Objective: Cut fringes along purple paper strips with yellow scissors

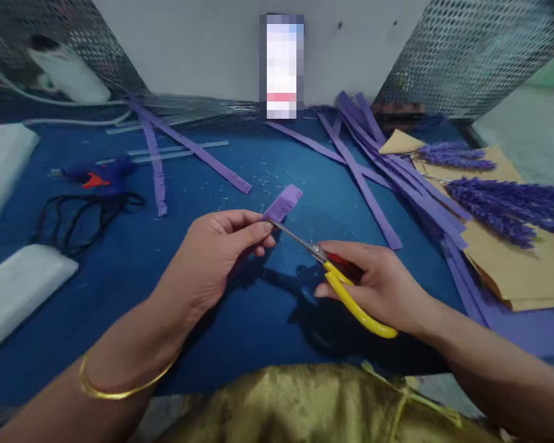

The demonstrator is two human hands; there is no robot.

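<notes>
Between the thumb and fingers of my left hand (226,252) is a short piece of purple crepe paper (284,203), its free end sticking up with fine crosswise lines along it. My right hand (373,277) grips a pair of scissors (357,311) with yellow handles and a bit of red near the pivot. The blades run leftward to the paper's lower end, right by my left thumb. Whether they are parted is too small to tell. Two purple crepe strips lie just beyond my left hand, the nearer one (212,163) slanting toward it.
Long purple strips (369,203) lie at the right, beside brown paper (530,277) with purple lavender-like stems (493,212). A glue gun (101,175) with a dark cord rests at the left, near white foam blocks (23,295). A blurred-out phone (281,67) stands against the back panel.
</notes>
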